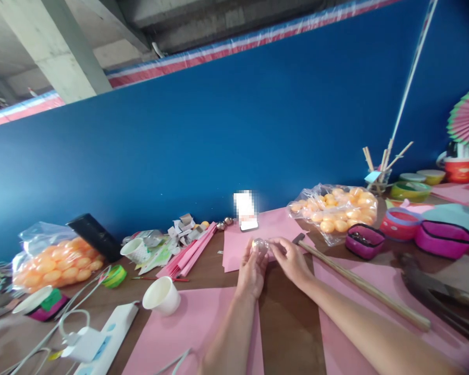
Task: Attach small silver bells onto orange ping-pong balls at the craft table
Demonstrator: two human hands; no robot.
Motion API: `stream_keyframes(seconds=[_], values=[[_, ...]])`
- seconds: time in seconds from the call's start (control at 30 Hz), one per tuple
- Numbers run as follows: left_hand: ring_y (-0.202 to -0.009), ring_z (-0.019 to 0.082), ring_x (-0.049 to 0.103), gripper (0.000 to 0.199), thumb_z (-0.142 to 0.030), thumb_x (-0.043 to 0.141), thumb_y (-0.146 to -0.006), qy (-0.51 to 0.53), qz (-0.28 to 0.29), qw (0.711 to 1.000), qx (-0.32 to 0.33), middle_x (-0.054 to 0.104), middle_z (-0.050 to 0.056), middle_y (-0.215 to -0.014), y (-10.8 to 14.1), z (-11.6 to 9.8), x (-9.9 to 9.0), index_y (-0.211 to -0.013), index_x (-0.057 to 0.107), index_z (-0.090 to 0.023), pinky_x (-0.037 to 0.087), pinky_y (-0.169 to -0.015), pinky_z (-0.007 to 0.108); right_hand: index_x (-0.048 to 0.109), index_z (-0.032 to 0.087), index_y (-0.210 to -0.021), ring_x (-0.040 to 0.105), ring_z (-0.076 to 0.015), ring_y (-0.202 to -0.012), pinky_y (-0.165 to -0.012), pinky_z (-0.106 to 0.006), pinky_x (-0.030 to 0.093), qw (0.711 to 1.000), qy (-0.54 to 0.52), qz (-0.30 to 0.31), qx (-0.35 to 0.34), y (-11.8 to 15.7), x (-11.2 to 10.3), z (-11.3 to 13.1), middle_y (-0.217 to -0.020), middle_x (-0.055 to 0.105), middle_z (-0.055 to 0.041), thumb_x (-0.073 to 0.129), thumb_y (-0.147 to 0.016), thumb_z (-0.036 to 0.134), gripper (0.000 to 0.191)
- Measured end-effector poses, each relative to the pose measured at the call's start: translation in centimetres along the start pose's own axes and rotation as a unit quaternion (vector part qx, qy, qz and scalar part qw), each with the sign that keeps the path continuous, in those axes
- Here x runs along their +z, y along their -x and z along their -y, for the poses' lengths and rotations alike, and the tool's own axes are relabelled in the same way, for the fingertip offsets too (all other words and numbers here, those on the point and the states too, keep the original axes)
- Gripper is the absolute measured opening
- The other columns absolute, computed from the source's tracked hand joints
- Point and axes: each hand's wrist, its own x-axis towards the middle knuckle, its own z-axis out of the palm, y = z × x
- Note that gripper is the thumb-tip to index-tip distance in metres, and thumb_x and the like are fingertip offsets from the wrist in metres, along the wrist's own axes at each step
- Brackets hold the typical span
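Note:
A small shiny silver ball point(260, 245) is held up over the table, between both hands. My left hand point(252, 271) has its fingers wrapped round it from the left and below. At the ball's right side, the thumb and fingers of my right hand point(290, 260) are pinched together against its edge; whether they also grip something thin there is too small to tell. Two similar shiny balls point(224, 224) lie further back on the table. Just beyond my hands is a sheet of pink paper point(271, 224), with a bright-screened phone point(247, 211) standing on it.
A hammer point(359, 281) lies right of my right arm. Bags of orange balls point(342, 208) stand at both sides. A white paper cup point(161, 296) and a power strip point(111, 333) with cables are on the left. Purple pouches point(443, 239) sit at the right, before a blue partition point(219, 140).

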Motion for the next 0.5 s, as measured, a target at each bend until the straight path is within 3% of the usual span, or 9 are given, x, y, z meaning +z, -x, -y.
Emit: stream_keyframes(seconds=[0.33, 0.5], values=[[-0.087, 0.015, 0.059, 0.032, -0.021, 0.058, -0.072, 0.016, 0.008, 1.000, -0.004, 0.061, 0.007, -0.101, -0.15, -0.13, -0.04, -0.104, 0.055, -0.020, 0.046, -0.080, 0.026, 0.053, 0.019, -0.080, 0.057, -0.0170, -0.073, -0.068, -0.027, 0.046, 1.000, 0.007, 0.013, 0.017, -0.18, -0.38, 0.58, -0.079, 0.061, -0.0040, 0.042, -0.080, 0.029, 0.015], [-0.089, 0.015, 0.059, 0.031, -0.017, 0.058, -0.072, 0.005, -0.011, 1.000, 0.013, 0.062, 0.008, -0.100, -0.23, -0.09, -0.16, -0.102, 0.055, -0.019, 0.046, -0.082, 0.027, 0.054, 0.019, -0.084, 0.058, -0.0168, -0.077, -0.069, -0.027, 0.045, 1.000, -0.010, 0.020, 0.016, -0.16, -0.31, 0.45, -0.084, 0.062, -0.0041, 0.041, -0.080, 0.028, 0.016]])
